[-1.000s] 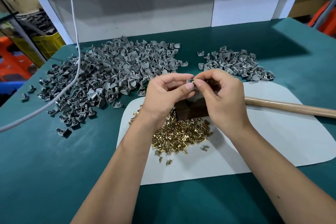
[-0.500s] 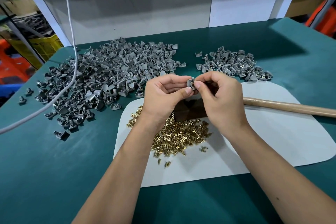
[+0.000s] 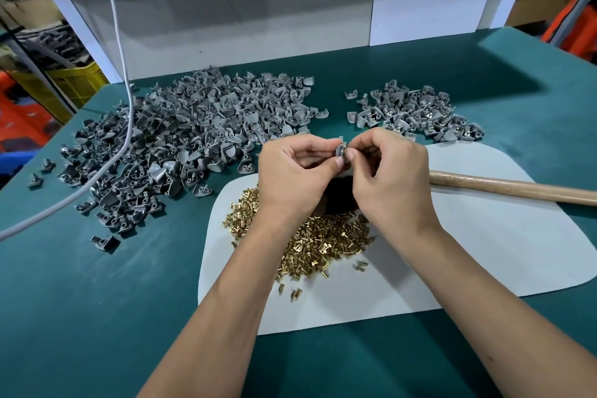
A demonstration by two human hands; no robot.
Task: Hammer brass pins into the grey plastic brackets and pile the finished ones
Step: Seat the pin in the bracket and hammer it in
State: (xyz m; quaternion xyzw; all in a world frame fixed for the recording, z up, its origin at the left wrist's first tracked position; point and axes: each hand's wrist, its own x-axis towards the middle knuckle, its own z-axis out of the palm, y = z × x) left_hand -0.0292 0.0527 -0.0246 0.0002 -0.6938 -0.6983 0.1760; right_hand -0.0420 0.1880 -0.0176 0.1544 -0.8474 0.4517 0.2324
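above pins (image 3: 310, 242), both hands pinching bracket (image 3: 340, 150)

Shiny brass pins (image 3: 310, 242), matt plastic brackets (image 3: 193, 132), wooden handle (image 3: 517, 189)

A grey cable (image 3: 124, 126) hangs from twelve o'clock and trails to nine o'clock across the green table top (image 3: 97, 317). A yellow crate (image 3: 69, 86) sits at ten o'clock. A pale mat (image 3: 484, 262) lies at centre, and a white panel (image 3: 433, 6) stands at one o'clock.
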